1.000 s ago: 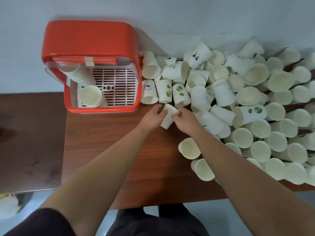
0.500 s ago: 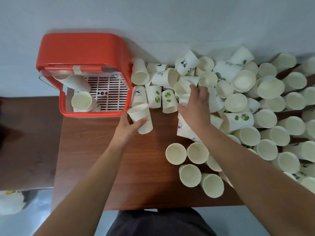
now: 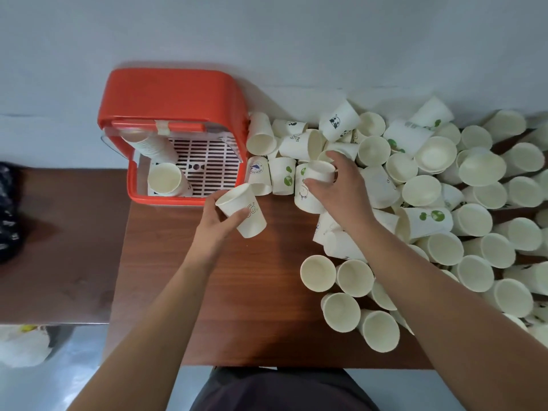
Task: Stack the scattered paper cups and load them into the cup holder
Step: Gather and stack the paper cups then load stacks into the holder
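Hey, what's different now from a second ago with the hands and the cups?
The right hand let go of the cup both hands shared, reached into the pile and now grips a second cup. The left hand kept the first cup, alone, in front of the orange cup holder. The stack inside it and the table look unchanged.

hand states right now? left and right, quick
Left hand: closed around a tilted paper cup, held above the table.
Right hand: closed on a plain cup in the pile.
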